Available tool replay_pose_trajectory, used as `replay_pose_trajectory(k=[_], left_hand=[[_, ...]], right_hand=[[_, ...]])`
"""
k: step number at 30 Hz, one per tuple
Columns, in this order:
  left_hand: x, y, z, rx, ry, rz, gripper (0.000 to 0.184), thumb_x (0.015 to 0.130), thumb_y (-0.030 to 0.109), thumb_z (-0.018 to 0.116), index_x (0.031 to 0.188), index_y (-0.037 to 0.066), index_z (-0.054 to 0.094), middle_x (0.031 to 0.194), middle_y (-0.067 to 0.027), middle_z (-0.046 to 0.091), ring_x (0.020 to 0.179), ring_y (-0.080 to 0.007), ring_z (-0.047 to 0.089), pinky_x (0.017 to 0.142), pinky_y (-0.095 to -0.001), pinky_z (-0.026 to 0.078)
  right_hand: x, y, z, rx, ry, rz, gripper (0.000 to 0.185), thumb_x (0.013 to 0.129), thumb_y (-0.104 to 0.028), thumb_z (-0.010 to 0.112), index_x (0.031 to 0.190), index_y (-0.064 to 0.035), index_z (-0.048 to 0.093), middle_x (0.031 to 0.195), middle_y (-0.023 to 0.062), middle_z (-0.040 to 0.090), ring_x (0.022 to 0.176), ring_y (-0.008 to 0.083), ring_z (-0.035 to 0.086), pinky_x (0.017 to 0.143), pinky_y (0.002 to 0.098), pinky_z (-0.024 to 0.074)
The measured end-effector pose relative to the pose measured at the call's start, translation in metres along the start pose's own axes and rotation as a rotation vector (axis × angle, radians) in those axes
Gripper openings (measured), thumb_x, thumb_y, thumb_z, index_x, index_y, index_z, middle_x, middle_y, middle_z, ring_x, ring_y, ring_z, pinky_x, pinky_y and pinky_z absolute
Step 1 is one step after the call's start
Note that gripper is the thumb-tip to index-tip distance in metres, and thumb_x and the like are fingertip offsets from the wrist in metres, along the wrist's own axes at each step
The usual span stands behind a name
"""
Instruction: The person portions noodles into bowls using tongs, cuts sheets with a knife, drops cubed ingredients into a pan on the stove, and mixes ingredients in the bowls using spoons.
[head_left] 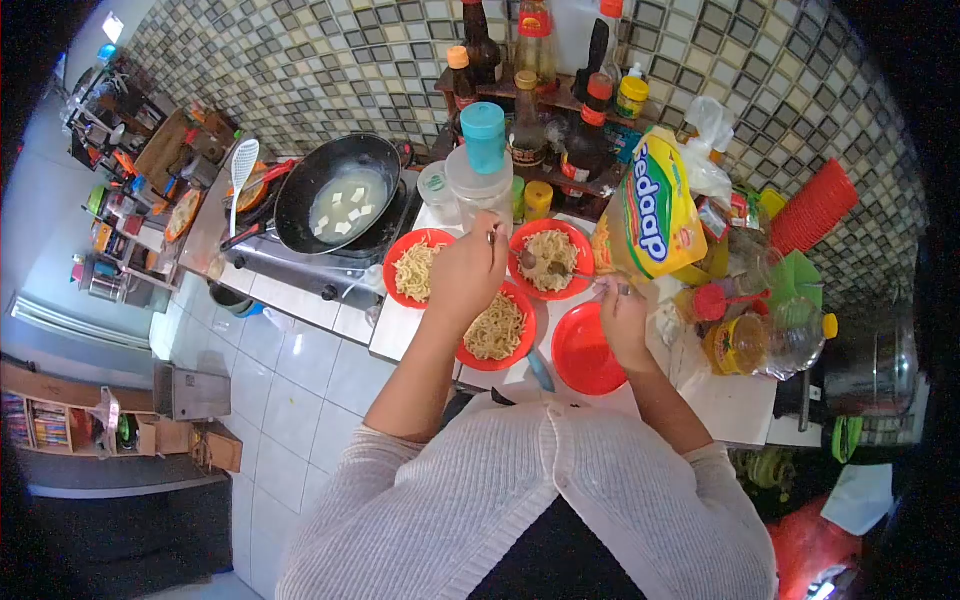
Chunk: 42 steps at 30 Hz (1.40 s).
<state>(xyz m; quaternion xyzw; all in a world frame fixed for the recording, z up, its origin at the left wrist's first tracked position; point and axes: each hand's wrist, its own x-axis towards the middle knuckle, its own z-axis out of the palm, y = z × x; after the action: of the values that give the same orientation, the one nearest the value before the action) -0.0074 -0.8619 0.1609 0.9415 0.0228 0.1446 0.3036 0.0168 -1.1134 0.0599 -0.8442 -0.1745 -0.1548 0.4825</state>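
In the head view, a red bowl of noodles [550, 250] stands between my two hands. My left hand [480, 258] is closed on what looks like a metal spoon [528, 260], its head in these noodles; my fingers hide most of its handle. My right hand [623, 308] pinches the handle of another spoon [558, 268], whose head rests in the same noodles. A second noodle bowl [498, 330] lies below my left wrist, and a third bowl [415, 268] is left of it. Beside my right hand sits a red plate [588, 350] with no food on it.
A wok [340, 195] with white cubes in liquid stands on the stove [300, 270]. Behind the bowls are a clear container [480, 185] and a rack of sauce bottles. A yellow noodle packet [655, 210], oil bottles [735, 345] and stacked red cups [815, 205] stand right.
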Motion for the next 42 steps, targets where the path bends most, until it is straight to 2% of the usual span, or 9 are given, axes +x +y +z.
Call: replay_pose_trajectory(k=[2,16,18,23,27,29,34,37,42], left_hand=[[0.000,-0.001,0.004,0.024,0.029,0.002,0.022,0.101,0.029,0.043,0.114,0.012,0.048,0.068,-0.0097,0.065,0.064,-0.0360,0.065,0.059,-0.0476,0.049],[0.007,0.003,0.021,0.018,-0.017,-0.011,0.025,0.099,0.022,0.043,0.123,0.014,0.047,0.073,-0.0098,0.067,0.071,-0.0352,0.066,0.065,-0.0464,0.049],[0.012,0.001,0.018,0.048,-0.033,-0.012,0.026,0.098,0.022,0.044,0.122,0.013,0.047,0.073,-0.0091,0.067,0.070,-0.0341,0.067,0.065,-0.0452,0.049],[0.021,0.011,0.000,-0.062,-0.084,-0.013,0.023,0.099,0.024,0.042,0.117,0.012,0.052,0.070,-0.0085,0.066,0.068,-0.0308,0.067,0.064,-0.0432,0.049],[0.025,0.011,-0.005,-0.128,-0.088,0.033,0.023,0.101,0.025,0.040,0.115,0.012,0.053,0.069,-0.0087,0.066,0.066,-0.0297,0.066,0.063,-0.0415,0.049],[0.027,0.011,-0.006,-0.055,-0.083,0.020,0.021,0.097,0.022,0.043,0.114,0.013,0.052,0.068,-0.0112,0.066,0.071,-0.0367,0.066,0.063,-0.0480,0.048],[0.025,0.023,-0.011,-0.038,-0.001,0.035,0.022,0.102,0.026,0.041,0.113,0.012,0.054,0.067,-0.0091,0.066,0.067,-0.0324,0.067,0.062,-0.0441,0.049],[0.024,0.019,-0.004,0.094,-0.008,0.074,0.023,0.099,0.026,0.044,0.112,0.010,0.053,0.073,-0.0181,0.066,0.070,-0.0395,0.065,0.064,-0.0521,0.049],[0.015,0.008,0.007,0.115,-0.075,0.108,0.026,0.099,0.028,0.044,0.106,0.005,0.054,0.076,-0.0241,0.065,0.072,-0.0428,0.064,0.065,-0.0540,0.050]], right_hand=[[0.008,-0.014,-0.009,-0.038,-0.018,-0.042,0.019,0.099,-0.009,0.046,0.092,0.0019,0.060,0.078,0.0140,0.065,0.069,0.0260,0.066,0.066,0.0357,0.0530],[-0.003,-0.010,-0.025,0.054,-0.012,0.056,0.016,0.094,-0.008,0.050,0.098,0.0010,0.063,0.087,0.0154,0.066,0.078,0.0293,0.066,0.073,0.0385,0.0530],[-0.008,0.005,-0.024,-0.151,0.041,-0.174,0.015,0.090,-0.004,0.053,0.099,-0.0003,0.064,0.093,0.0159,0.066,0.087,0.0320,0.065,0.079,0.0412,0.0524],[-0.035,-0.014,-0.034,-0.011,0.083,-0.192,0.018,0.084,-0.001,0.057,0.101,-0.0035,0.065,0.099,0.0160,0.066,0.093,0.0344,0.064,0.085,0.0426,0.0512],[-0.039,-0.017,-0.039,-0.043,0.056,-0.149,0.022,0.084,-0.002,0.059,0.105,-0.0059,0.064,0.101,0.0154,0.067,0.095,0.0331,0.063,0.085,0.0423,0.0514],[-0.030,-0.023,-0.040,-0.108,-0.008,-0.145,0.022,0.084,-0.003,0.059,0.106,-0.0061,0.064,0.101,0.0153,0.067,0.095,0.0327,0.064,0.084,0.0425,0.0517],[-0.011,-0.011,-0.021,-0.335,-0.058,-0.267,0.019,0.088,-0.009,0.058,0.105,-0.0052,0.064,0.101,0.0154,0.067,0.092,0.0321,0.065,0.081,0.0429,0.0525],[-0.014,0.001,-0.004,-0.388,-0.107,-0.187,0.017,0.090,-0.011,0.056,0.104,-0.0040,0.063,0.099,0.0165,0.067,0.092,0.0340,0.065,0.081,0.0439,0.0523],[-0.014,-0.006,0.004,0.012,-0.001,0.040,0.015,0.092,-0.008,0.053,0.101,-0.0017,0.063,0.096,0.0191,0.066,0.091,0.0376,0.064,0.080,0.0431,0.0512]])
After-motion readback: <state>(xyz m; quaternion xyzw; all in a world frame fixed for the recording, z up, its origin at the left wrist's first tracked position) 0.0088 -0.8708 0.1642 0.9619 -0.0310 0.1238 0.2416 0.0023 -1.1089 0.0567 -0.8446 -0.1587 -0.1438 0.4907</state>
